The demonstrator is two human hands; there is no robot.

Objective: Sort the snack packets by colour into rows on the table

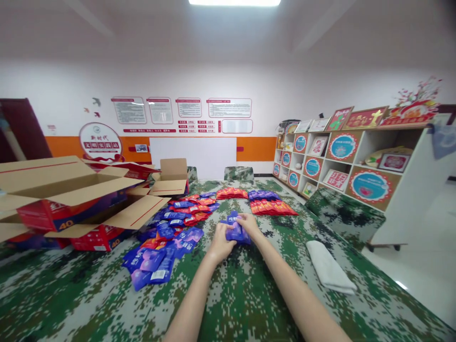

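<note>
Purple packets (235, 232) with pale printing lie together in the middle of the table, between my two hands. My left hand (221, 243) is closed on their left edge, thumb on top. From the upper right my right hand (251, 225) pinches them near the top edge. How many packets are held I cannot make out. To the left spreads a loose heap of purple packets (151, 266) and red-orange packets (195, 209). Beyond my hands lie a row of red packets (231, 193), a row of purple packets (263, 195) and a row of orange-red packets (272, 208).
Opened cardboard boxes (67, 209) crowd the table's left side, flaps spread. A folded white towel (329, 267) lies to the right on the camouflage tablecloth (256, 299). Camouflage-covered chairs (345, 218) stand around the table, and a shelf unit (402, 209) is at the right.
</note>
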